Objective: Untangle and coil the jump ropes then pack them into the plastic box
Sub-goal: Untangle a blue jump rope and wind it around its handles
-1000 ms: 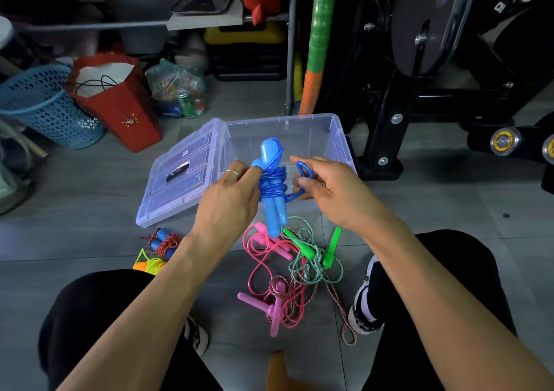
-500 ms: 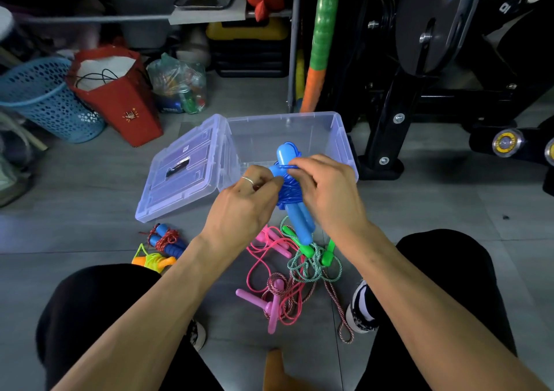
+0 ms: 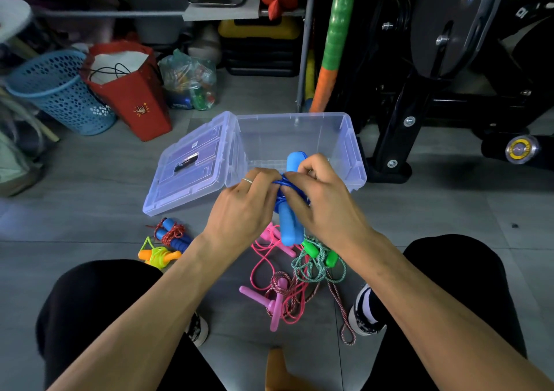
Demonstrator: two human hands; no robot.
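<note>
Head view: smooth grey tiled floor (image 3: 90, 205), and on it the clear plastic box (image 3: 355, 163), rectangular, glossy, its ribbed lid (image 3: 186, 175) leaning open at its left side. Just in front, left hand (image 3: 239, 211) and right hand (image 3: 326, 202) both clamp the blue jump rope (image 3: 289, 226), fingers curled round thin shiny cord wound over chunky rounded handles. Below lie pink (image 3: 275, 294) and green (image 3: 317, 258) ropes, loosely tangled, braided cords.

Grey tiled floor (image 3: 90, 187) bearing an open plastic box (image 3: 353, 163), loose tangled ropes (image 3: 287, 279), two coiled ropes (image 3: 168, 242), basket (image 3: 60, 94), apparently paper bag (image 3: 132, 97).
</note>
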